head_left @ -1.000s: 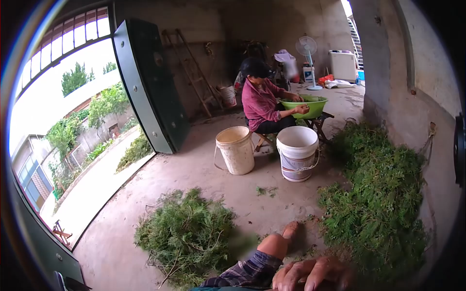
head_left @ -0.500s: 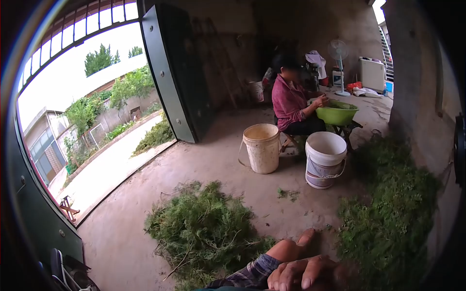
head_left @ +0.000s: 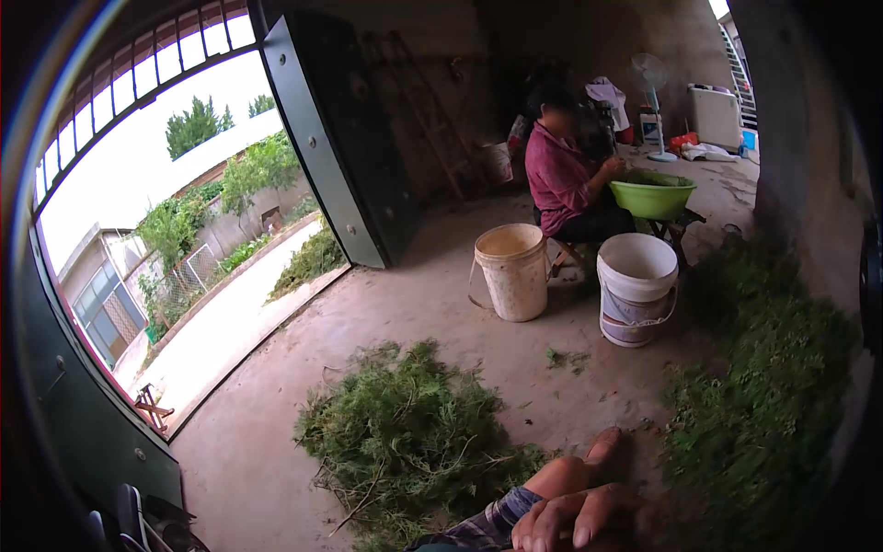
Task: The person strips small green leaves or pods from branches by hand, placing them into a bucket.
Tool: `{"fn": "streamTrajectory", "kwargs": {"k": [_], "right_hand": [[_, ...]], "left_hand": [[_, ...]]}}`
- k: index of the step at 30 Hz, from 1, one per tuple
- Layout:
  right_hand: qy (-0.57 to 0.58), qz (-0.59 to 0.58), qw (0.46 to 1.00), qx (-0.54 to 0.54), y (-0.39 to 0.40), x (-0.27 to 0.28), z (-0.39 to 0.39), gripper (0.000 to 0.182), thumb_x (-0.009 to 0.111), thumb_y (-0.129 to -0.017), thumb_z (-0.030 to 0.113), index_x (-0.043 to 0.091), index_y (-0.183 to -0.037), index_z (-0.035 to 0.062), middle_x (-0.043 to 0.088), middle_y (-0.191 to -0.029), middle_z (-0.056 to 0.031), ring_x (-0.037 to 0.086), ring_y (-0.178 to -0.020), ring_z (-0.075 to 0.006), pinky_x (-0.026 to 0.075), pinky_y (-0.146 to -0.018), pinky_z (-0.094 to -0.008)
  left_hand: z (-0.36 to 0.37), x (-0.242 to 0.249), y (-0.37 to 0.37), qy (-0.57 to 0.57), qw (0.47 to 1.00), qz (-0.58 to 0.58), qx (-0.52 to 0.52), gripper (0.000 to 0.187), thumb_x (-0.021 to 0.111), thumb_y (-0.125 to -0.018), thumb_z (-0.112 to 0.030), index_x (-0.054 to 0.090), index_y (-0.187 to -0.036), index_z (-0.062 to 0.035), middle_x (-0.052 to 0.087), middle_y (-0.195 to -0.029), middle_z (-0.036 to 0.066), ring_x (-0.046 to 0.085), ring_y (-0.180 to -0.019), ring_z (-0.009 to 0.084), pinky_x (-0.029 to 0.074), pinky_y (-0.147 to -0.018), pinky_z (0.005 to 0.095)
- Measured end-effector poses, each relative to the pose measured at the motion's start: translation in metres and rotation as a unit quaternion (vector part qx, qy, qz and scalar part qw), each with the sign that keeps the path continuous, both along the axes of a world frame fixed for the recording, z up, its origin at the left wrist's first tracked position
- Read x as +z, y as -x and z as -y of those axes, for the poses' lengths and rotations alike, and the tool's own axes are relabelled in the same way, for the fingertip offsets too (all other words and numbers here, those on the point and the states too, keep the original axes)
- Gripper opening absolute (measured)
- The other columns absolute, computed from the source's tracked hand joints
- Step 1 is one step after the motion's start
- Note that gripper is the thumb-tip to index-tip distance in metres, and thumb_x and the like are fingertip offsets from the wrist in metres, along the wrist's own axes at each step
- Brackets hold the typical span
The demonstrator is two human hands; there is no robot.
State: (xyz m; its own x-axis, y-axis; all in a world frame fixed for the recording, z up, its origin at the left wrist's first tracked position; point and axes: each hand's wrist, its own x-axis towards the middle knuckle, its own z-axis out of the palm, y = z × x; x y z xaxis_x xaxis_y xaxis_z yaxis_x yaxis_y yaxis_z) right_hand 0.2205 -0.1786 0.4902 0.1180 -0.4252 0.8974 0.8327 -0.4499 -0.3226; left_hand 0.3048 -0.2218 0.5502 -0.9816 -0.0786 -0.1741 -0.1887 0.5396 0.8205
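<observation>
My right hand [head_left: 575, 520] is at the bottom edge of the view, its fingers bent and close together. Whatever lies under the fingers is hidden, and the wrist side fades into blur. Just beyond it are a bare leg [head_left: 559, 478] and plaid cloth [head_left: 506, 512]. Left of the leg, a loose heap of feathery green sprigs [head_left: 409, 437] with thin stems lies on the floor. A larger, darker pile of greenery [head_left: 763, 396] spreads along the wall on the right. My left hand is out of view.
Two pails stand ahead: a stained cream bucket [head_left: 512, 276] and a white bucket [head_left: 637, 290]. Behind them a seated person [head_left: 563, 179] works over a green basin [head_left: 653, 196]. A fan [head_left: 655, 110] stands farther back. The metal door [head_left: 322, 156] opens onto a yard.
The view has turned slightly, so the buckets, the heap and the person sit a little farther right. My right hand keeps nearly the same bent pose.
</observation>
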Motion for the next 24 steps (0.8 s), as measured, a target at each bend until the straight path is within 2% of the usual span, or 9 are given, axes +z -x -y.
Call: {"fn": "streamTrajectory", "kwargs": {"k": [2, 14, 24], "right_hand": [[-0.002, 0.009, 1.0, 0.001, 0.0, -0.004, -0.001, 0.053, 0.05, -0.087, 0.039, 0.047, -0.119, -0.0039, 0.051, -0.109, -0.0269, 0.051, -0.1, -0.0312, 0.038, -0.087, -0.0432], [-0.026, 0.037, 0.999, -0.005, -0.015, -0.005, -0.015, 0.053, 0.049, -0.087, 0.038, 0.045, -0.12, -0.0038, 0.052, -0.109, -0.0255, 0.05, -0.101, -0.0305, 0.037, -0.089, -0.0422], [-0.036, 0.057, 0.998, -0.019, -0.02, -0.004, -0.033, 0.053, 0.048, -0.088, 0.037, 0.044, -0.122, -0.0038, 0.052, -0.109, -0.0243, 0.05, -0.102, -0.03, 0.036, -0.091, -0.0413]], "left_hand": [[-0.005, -0.01, -0.004, -0.019, 0.996, -0.077, 0.051, 0.037, 0.041, -0.091, -0.011, 0.038, -0.128, -0.0095, 0.056, -0.08, 0.022, 0.06, -0.076, 0.0215, 0.044, -0.068, 0.0307], [0.003, -0.006, -0.003, -0.042, 0.996, -0.074, -0.007, 0.045, 0.045, -0.09, -0.01, 0.031, -0.132, -0.0077, 0.057, -0.086, 0.02, 0.06, -0.08, 0.0203, 0.045, -0.071, 0.0308], [0.019, 0.024, 0.007, -0.057, 0.993, -0.075, -0.068, 0.052, 0.048, -0.089, -0.009, 0.025, -0.136, -0.0061, 0.059, -0.092, 0.018, 0.06, -0.084, 0.0193, 0.047, -0.074, 0.0308]]}}
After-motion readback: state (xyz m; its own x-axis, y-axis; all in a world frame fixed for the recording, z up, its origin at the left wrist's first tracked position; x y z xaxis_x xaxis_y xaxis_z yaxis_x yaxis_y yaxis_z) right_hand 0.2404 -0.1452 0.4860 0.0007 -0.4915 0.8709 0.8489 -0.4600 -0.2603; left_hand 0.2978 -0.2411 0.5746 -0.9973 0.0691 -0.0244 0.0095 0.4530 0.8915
